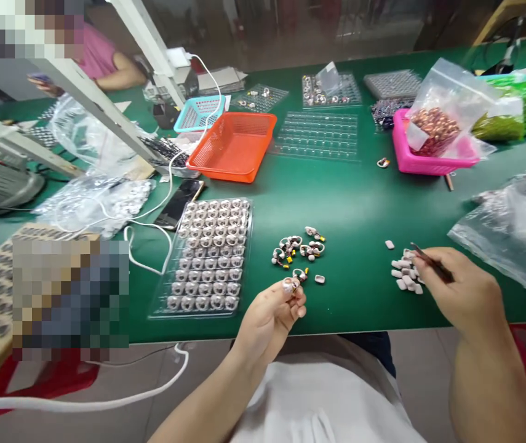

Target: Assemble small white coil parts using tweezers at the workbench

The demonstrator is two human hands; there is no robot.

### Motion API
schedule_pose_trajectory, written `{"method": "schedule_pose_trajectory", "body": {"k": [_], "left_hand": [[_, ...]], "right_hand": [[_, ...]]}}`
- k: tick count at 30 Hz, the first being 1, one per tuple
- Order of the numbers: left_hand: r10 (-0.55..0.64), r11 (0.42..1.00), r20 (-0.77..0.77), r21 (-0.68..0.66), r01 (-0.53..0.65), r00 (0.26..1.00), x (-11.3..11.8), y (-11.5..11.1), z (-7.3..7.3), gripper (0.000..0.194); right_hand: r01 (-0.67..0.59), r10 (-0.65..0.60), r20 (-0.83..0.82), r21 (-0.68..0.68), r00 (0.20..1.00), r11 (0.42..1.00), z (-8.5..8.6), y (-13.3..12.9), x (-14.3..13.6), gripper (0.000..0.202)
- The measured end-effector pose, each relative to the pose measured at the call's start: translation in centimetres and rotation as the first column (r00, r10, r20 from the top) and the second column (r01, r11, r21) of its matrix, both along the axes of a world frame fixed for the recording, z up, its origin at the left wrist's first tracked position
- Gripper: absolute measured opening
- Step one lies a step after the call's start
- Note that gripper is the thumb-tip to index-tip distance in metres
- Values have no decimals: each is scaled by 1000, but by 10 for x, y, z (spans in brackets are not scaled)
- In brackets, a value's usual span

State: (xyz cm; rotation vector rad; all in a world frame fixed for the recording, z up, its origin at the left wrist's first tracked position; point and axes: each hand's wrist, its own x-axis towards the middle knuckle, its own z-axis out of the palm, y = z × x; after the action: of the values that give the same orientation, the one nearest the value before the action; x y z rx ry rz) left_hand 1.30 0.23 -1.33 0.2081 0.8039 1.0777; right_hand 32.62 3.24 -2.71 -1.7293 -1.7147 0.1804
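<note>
Between thumb and fingers, my left hand (274,314) pinches a small ring-shaped part (289,285) just above the table's front edge. Beyond it lies a loose group of similar ring-shaped parts (291,245) with yellow bits on them. One pale pinkish block (319,279) sits alone to the right of that hand. My right hand (463,286) is closed round dark tweezers (433,263), their tips at a small pile of pale pinkish blocks (406,271). Whether the tips grip a block is too small to tell.
A clear tray (154,309) with rows of ring-shaped parts stands left, beside a phone (179,204) and white cable. Orange (232,151), blue (200,111) and pink (433,163) baskets are farther back. A plastic bag (498,240) lies right. Another person (122,71) sits at the far left.
</note>
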Motion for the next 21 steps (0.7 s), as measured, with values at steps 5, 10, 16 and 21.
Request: {"method": "schedule_pose_trajectory", "body": {"k": [5,10,16,21], "left_hand": [[-36,999,-9,26,36,999,1,-4,3,19],[-50,993,-97,99,60,994,0,-9,5,22],[100,974,-284,224,-35,954,-4,-21,-4,15],[127,951,-376,311,-4,918,-3,-28,-10,15]], "right_hand": [[-291,215,-549,-53,808,955,4,-34,-89,22],[-404,150,-823,-103,547,909,-8,-41,-139,8],[-482,178,-891,-52,417,874,-1,-45,-163,8],[-471,327,-840,99,432,877,-2,-42,-169,11]]}}
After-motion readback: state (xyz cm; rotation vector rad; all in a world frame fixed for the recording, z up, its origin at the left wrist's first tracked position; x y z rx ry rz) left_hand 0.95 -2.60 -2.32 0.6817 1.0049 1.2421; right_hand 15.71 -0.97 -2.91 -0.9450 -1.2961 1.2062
